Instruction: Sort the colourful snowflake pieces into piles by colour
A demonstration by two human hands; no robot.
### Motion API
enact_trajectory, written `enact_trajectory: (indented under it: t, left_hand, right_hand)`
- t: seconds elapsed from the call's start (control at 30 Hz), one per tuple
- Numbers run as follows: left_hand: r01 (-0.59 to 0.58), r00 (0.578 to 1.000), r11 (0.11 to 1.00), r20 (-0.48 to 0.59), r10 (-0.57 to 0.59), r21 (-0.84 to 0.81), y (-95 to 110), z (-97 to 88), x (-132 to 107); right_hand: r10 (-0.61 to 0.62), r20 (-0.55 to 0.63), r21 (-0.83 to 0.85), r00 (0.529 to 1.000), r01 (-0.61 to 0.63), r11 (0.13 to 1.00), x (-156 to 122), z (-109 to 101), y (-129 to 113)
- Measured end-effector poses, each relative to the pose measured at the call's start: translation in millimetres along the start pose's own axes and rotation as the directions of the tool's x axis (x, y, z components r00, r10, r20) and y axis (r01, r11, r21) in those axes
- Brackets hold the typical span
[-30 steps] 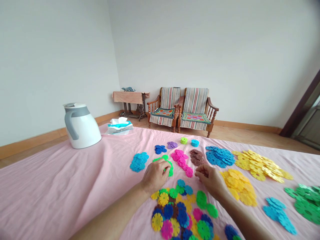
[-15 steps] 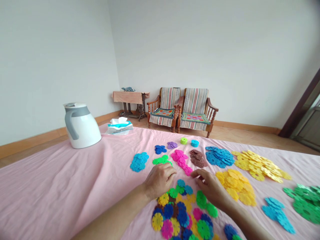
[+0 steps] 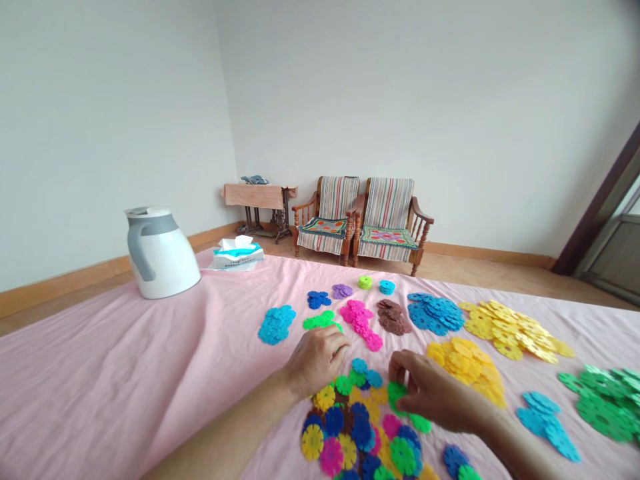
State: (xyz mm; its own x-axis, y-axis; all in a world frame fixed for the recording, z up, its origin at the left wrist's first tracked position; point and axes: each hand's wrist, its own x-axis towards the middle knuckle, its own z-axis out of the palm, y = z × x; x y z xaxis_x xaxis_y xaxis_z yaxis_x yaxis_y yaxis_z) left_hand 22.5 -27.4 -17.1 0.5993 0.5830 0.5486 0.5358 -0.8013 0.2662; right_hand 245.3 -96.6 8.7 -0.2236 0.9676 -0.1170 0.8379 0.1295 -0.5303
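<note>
A pink cotton sheet [image 3: 125, 353] spreads across the foreground, creased and rumpled, in a plain room with a wooden skirting. On its far left stands a white plastic jug [image 3: 160, 257] with a grey handle, and just beyond it lies a tissue pack [image 3: 239, 255] in a soft wrapper. Further back are a cloth-draped treadle table [image 3: 255, 193] and two striped wooden armchairs [image 3: 360, 213].

Flat plastic snowflake discs, with scalloped edges and small slots, lie sorted by colour on the sheet. The sky-blue pile [image 3: 277, 325] comes first. The left hand [image 3: 315, 363] rests palm down just before the bright green pile [image 3: 319, 321], its curled fingers [image 3: 335, 343] hiding whatever lies beneath, so their state cannot be told.

Below it sits a mixed heap of discs [image 3: 355, 420], cut off by the frame's lower edge. The right hand [image 3: 435, 393] is closed on a green disc [image 3: 397, 392], its fingers [image 3: 403, 363] covering part of it. Yellow piles [image 3: 465, 367] and a darker green pile [image 3: 605, 403], cut off at the right edge, lie beyond.
</note>
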Motion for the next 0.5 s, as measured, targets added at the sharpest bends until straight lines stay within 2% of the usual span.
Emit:
enact_trajectory:
  t: [0.07,0.2,0.27,0.4,0.5]
  left_hand:
    - [-0.005,1.000,1.000,0.014,0.005,-0.007,0,0.7,-1]
    - [-0.019,0.997,1.000,0.080,0.019,-0.011,1,1.1,-2]
    - [-0.032,0.993,0.999,0.115,0.033,-0.010,2,0.4,-2]
    - [-0.084,0.979,0.996,0.182,0.090,-0.041,7,-2.5,0]
    - [-0.127,0.953,0.985,0.260,0.154,-0.121,14,-5.0,0]
  right_hand:
    - [-0.030,-0.048,0.021,0.998,0.031,0.999,4,7,-2]
    - [-0.173,-0.119,0.142,0.978,0.189,0.972,11,19,-7]
    - [-0.200,-0.178,0.188,0.964,0.233,0.954,16,23,-6]
    - [-0.055,-0.372,0.207,0.927,0.140,0.968,30,30,10]
    - [0.034,-0.432,0.243,0.901,0.080,0.967,38,37,24]
